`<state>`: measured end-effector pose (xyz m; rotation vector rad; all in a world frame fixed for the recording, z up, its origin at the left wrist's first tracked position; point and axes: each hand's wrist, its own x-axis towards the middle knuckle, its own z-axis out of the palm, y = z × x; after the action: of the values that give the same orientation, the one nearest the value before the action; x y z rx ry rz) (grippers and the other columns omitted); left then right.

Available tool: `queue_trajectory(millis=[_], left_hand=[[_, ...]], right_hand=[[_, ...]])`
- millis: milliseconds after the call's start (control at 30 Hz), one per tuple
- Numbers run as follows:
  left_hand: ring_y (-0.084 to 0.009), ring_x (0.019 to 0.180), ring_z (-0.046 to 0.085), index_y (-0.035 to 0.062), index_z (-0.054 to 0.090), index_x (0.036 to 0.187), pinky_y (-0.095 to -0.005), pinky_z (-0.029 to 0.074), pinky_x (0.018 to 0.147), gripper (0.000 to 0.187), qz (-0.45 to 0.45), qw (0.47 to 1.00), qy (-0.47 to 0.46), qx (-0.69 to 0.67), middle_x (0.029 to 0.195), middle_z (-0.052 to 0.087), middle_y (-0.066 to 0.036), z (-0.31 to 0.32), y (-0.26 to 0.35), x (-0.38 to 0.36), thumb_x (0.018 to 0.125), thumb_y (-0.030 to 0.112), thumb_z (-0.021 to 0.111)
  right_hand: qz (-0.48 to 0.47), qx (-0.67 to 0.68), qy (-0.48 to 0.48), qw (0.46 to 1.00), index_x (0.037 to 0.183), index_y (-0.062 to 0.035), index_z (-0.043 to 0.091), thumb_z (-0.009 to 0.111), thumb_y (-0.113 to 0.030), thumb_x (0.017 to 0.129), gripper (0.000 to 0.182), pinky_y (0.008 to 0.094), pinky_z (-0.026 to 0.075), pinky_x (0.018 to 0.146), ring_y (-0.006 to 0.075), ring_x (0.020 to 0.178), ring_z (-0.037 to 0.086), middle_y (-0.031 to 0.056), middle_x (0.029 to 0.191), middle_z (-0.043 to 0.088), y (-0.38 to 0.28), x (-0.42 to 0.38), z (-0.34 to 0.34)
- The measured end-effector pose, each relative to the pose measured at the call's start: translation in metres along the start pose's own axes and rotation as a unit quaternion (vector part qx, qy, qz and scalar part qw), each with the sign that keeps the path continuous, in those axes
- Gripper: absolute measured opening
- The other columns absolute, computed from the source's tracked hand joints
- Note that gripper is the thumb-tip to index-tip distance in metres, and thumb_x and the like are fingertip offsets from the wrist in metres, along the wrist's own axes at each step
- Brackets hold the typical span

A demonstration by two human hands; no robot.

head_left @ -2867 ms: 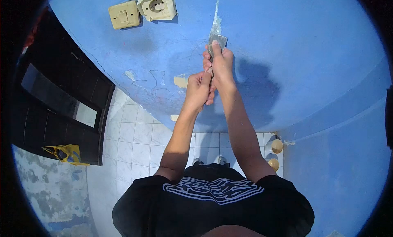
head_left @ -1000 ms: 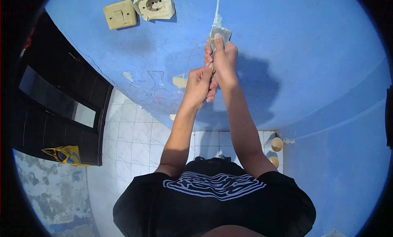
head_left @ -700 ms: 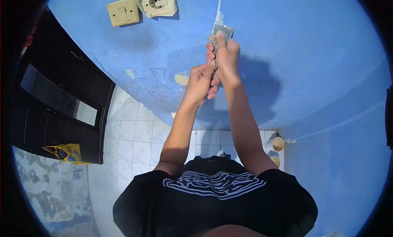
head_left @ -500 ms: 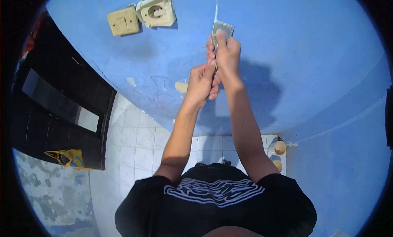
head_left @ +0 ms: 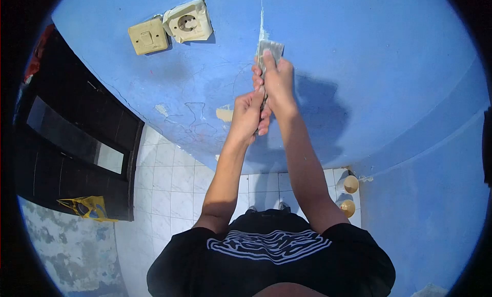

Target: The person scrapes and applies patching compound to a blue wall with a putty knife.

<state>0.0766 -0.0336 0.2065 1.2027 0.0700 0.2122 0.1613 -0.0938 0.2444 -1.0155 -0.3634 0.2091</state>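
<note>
A flat grey scraper blade [head_left: 271,48] lies against the blue wall [head_left: 379,66], at the lower end of a thin white streak of filler [head_left: 262,23]. My right hand [head_left: 278,84] is wrapped round the tool, its thumb pressed on the blade's face and its fingertips showing past the left edge. Lower down, my left hand [head_left: 248,114] grips the same tool, close below my right hand. The handle is mostly hidden between both hands.
A switch [head_left: 148,36] and a paper-edged socket [head_left: 188,23] are on the wall at upper left. Dark furniture [head_left: 77,117] with a yellow bag [head_left: 92,208] stands left. Two round containers [head_left: 350,184] are on the tiled floor [head_left: 183,175] at lower right.
Both hands and the scraper have moved down the wall and slightly left in view. More of the white streak shows above the blade. The camera view has shifted a little.
</note>
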Motion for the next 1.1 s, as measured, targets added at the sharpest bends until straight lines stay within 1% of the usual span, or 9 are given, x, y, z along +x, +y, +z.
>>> queue_trajectory(millis=[433, 467, 567, 700, 767, 833, 900, 967, 1100], left_hand=[[-0.0070, 0.036, 0.035, 0.0044, 0.050, 0.073, -0.0233, 0.027, 0.030, 0.042, 0.008, 1.000, 0.001, -0.029, 0.055, 0.043, 0.000, 0.009, 0.005, 0.006, 0.105, 0.032, 0.045], [-0.0070, 0.036, 0.035, 0.0044, 0.050, 0.073, -0.0233, 0.027, 0.030, 0.042, 0.006, 1.000, 0.002, -0.031, 0.055, 0.043, 0.000, 0.006, 0.001, 0.002, 0.105, 0.032, 0.045], [-0.0069, 0.036, 0.035, 0.0049, 0.050, 0.073, -0.0232, 0.028, 0.031, 0.042, -0.035, 0.999, 0.016, -0.034, 0.055, 0.042, 0.000, 0.000, -0.008, -0.007, 0.105, 0.032, 0.044], [-0.0071, 0.035, 0.035, 0.0052, 0.051, 0.074, -0.0233, 0.028, 0.030, 0.042, 0.001, 0.999, -0.008, -0.045, 0.055, 0.042, 0.000, 0.006, 0.004, 0.006, 0.105, 0.033, 0.044], [-0.0072, 0.035, 0.035, 0.0051, 0.051, 0.074, -0.0236, 0.028, 0.030, 0.042, 0.024, 0.998, -0.027, -0.047, 0.055, 0.042, 0.000, 0.004, 0.004, 0.007, 0.105, 0.033, 0.044], [-0.0074, 0.036, 0.036, 0.0051, 0.051, 0.074, -0.0239, 0.028, 0.030, 0.041, -0.009, 1.000, 0.002, -0.026, 0.055, 0.043, 0.000, -0.001, -0.008, -0.003, 0.105, 0.032, 0.045], [-0.0075, 0.036, 0.037, 0.0052, 0.051, 0.075, -0.0240, 0.028, 0.030, 0.041, -0.018, 1.000, 0.013, -0.012, 0.056, 0.044, 0.000, 0.000, -0.006, -0.001, 0.105, 0.033, 0.046], [-0.0076, 0.036, 0.036, 0.0050, 0.051, 0.076, -0.0240, 0.028, 0.030, 0.040, -0.001, 1.000, -0.005, -0.029, 0.056, 0.044, 0.000, 0.007, 0.008, 0.008, 0.105, 0.033, 0.045], [-0.0077, 0.036, 0.036, 0.0047, 0.051, 0.077, -0.0243, 0.029, 0.030, 0.039, 0.030, 0.999, -0.022, -0.030, 0.056, 0.043, 0.000, 0.006, 0.009, 0.008, 0.105, 0.032, 0.045]], right_hand=[[-0.023, -0.007, -0.007, 1.000, 0.093, 0.0013, 0.055, 0.048, -0.026, 0.103, 0.030, 0.0257, 0.038, 0.043, 0.0094, 0.049, 0.045, 0.0045, 0.066, 0.052, -0.011, 0.007, 0.001], [0.002, -0.007, 0.003, 1.000, 0.092, 0.0010, 0.055, 0.048, -0.026, 0.103, 0.030, 0.0259, 0.039, 0.043, 0.0094, 0.049, 0.045, 0.0045, 0.066, 0.052, -0.005, 0.000, 0.000], [0.018, -0.012, 0.007, 1.000, 0.092, 0.0006, 0.055, 0.047, -0.027, 0.103, 0.030, 0.0262, 0.039, 0.042, 0.0096, 0.049, 0.045, 0.0045, 0.066, 0.052, 0.003, 0.000, -0.003], [-0.030, -0.016, -0.017, 0.999, 0.094, 0.0003, 0.054, 0.047, -0.026, 0.103, 0.029, 0.0257, 0.037, 0.041, 0.0094, 0.049, 0.044, 0.0044, 0.066, 0.052, -0.018, 0.011, 0.004], [-0.022, 0.005, -0.015, 1.000, 0.093, 0.0002, 0.054, 0.047, -0.026, 0.103, 0.029, 0.0249, 0.037, 0.041, 0.0092, 0.049, 0.045, 0.0045, 0.066, 0.052, -0.010, 0.008, 0.002], [0.026, -0.008, 0.000, 1.000, 0.093, 0.0004, 0.055, 0.047, -0.026, 0.103, 0.029, 0.0242, 0.036, 0.040, 0.0090, 0.049, 0.045, 0.0046, 0.066, 0.052, 0.003, 0.000, -0.003], [0.028, -0.002, 0.004, 1.000, 0.095, 0.0007, 0.055, 0.047, -0.026, 0.103, 0.029, 0.0240, 0.036, 0.040, 0.0091, 0.049, 0.045, 0.0047, 0.066, 0.052, 0.003, 0.002, -0.004], [-0.029, -0.007, -0.018, 0.999, 0.095, 0.0013, 0.055, 0.047, -0.025, 0.103, 0.029, 0.0239, 0.036, 0.040, 0.0092, 0.049, 0.045, 0.0050, 0.066, 0.052, -0.012, 0.010, 0.001], [-0.013, 0.024, -0.011, 1.000, 0.094, 0.0018, 0.055, 0.047, -0.025, 0.103, 0.030, 0.0242, 0.037, 0.041, 0.0092, 0.049, 0.045, 0.0052, 0.066, 0.052, -0.018, 0.008, 0.006]])
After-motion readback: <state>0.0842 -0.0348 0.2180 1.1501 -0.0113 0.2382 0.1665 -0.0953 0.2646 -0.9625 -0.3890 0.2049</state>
